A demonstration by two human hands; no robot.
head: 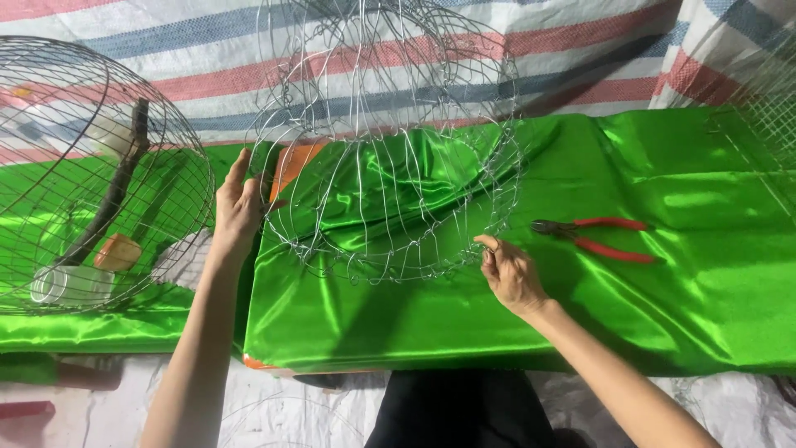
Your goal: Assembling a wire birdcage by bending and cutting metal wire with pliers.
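Both hands on domed wire frame (385, 158)

Glossy green cloth (514, 307), red-handled pliers (601, 236), striped tarp (580, 58)

Low work surface draped in shiny green satin cloth (663, 299), striped red, blue and white tarpaulin (580, 58) hung behind its far edge, pale plastic sheeting (274, 406) on the floor, bright even light
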